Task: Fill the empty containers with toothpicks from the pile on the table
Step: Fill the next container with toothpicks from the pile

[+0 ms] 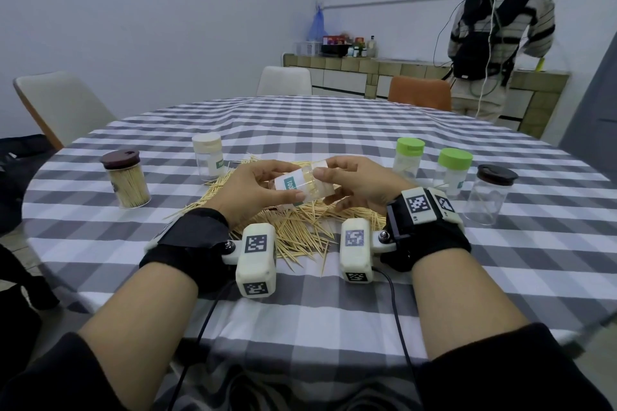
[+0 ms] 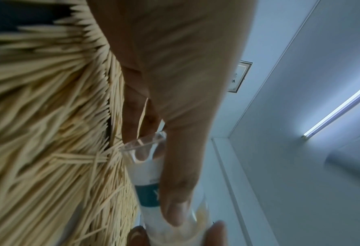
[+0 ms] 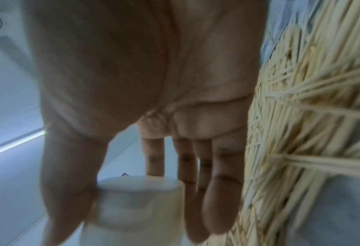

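Note:
A clear container (image 1: 293, 188) with a teal label lies tilted on its side in the air above the toothpick pile (image 1: 300, 230). My left hand (image 1: 283, 181) grips its body, thumb across the label (image 2: 151, 193). My right hand (image 1: 329, 187) grips the cream lid (image 3: 139, 199) at the other end, with the thumb on one side and the fingers on the other. The loose pile (image 2: 48, 133) spreads under both wrists and also shows as the pile (image 3: 305, 116) beside the right palm. What is inside the container near the lid is unclear.
On the checked tablecloth (image 1: 334, 310) stand a brown-lidded jar packed with toothpicks (image 1: 128, 183), a cream-lidded container (image 1: 207, 157), two green-lidded containers (image 1: 408, 158) (image 1: 453, 172) and a dark-lidded clear jar (image 1: 490, 197). Chairs ring the far edge. A person (image 1: 497, 33) stands at the back counter.

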